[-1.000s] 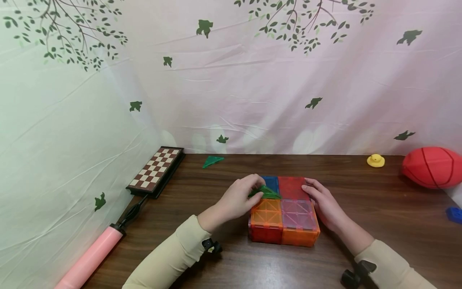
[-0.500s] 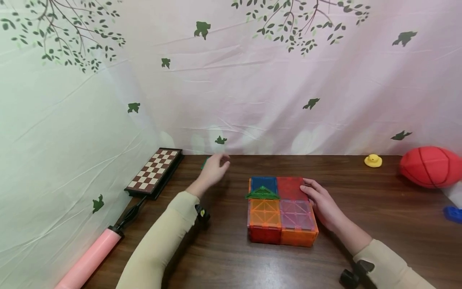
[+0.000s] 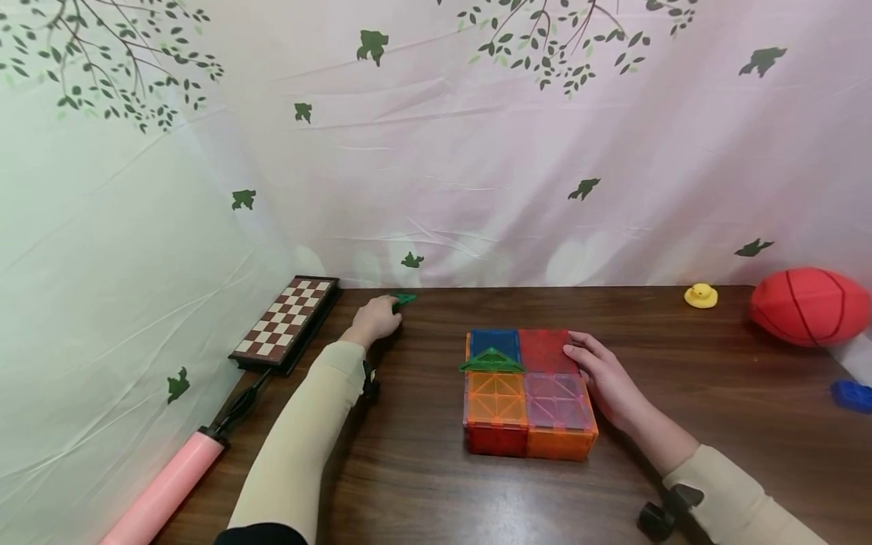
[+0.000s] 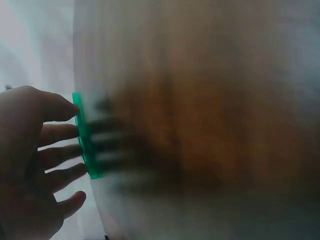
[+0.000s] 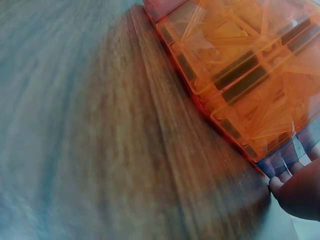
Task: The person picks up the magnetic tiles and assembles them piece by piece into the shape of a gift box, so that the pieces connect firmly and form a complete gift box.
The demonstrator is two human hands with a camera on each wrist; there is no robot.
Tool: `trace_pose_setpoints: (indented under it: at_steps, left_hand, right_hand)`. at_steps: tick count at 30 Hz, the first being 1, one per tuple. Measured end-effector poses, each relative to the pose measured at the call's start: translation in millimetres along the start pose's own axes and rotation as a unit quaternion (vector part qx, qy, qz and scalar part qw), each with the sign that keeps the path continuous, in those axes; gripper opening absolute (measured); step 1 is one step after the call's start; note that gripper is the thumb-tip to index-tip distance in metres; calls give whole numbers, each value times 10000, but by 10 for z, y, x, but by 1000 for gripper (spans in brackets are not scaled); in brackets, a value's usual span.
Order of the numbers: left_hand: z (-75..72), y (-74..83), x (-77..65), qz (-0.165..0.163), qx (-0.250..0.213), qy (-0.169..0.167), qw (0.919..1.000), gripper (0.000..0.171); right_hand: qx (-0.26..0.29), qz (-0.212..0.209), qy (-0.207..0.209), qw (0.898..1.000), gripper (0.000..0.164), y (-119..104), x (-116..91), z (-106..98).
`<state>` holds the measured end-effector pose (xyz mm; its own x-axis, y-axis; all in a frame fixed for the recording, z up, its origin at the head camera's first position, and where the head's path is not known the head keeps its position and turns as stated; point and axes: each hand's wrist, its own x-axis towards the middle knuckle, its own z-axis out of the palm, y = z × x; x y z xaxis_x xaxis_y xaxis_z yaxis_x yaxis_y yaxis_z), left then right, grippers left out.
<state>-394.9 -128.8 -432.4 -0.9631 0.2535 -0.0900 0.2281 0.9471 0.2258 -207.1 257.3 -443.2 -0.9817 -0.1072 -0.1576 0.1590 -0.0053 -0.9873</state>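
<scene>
At the table's far left, my left hand [image 3: 375, 320] touches a green triangular magnetic tile [image 3: 406, 298] with its fingertips. In the left wrist view the fingers are spread and fairly straight, and the tile [image 4: 86, 145] appears as a thin strip at their tips. My right hand [image 3: 608, 376] grips the back right corner of a low box of magnetic tiles [image 3: 560, 403], thumb near the red top tile [image 3: 545, 350]. The box has blue, red, orange and purple top tiles. A green triangular piece [image 3: 493, 361] rests on it, between the blue and orange tiles.
A folding chessboard [image 3: 284, 319] and a pink pump [image 3: 166, 484] lie along the left side. On the right are a yellow rubber duck [image 3: 701, 296], a red ball [image 3: 811, 306] and a blue block [image 3: 851, 396]. A printed cloth hangs behind the wooden table [image 3: 422, 469].
My left hand has left the green piece on top of the box and moved left and back to the other green tile. My right hand stays on the box.
</scene>
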Motion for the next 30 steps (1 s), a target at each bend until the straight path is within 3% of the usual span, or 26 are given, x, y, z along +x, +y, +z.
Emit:
trace_pose_setpoints:
  at_steps: [7, 12, 21, 30]
  left_hand:
    - [80, 67, -186, 345, 780, 169, 9962, 46]
    - [112, 89, -168, 336, 1088, 252, 9932, 46]
    - [163, 103, -62, 98, 1315, -72, 9912, 43]
    - [136, 202, -178, 578, 1292, 475, 9888, 39]
  right_hand:
    - [38, -40, -10, 10000, 67, -18, 5, -6]
    - [18, 5, 31, 10000, 68, -21, -2, -13]
    - [31, -9, 11, 10000, 68, 11, -2, 16]
    - [-78, -25, 28, 10000, 68, -3, -11, -3]
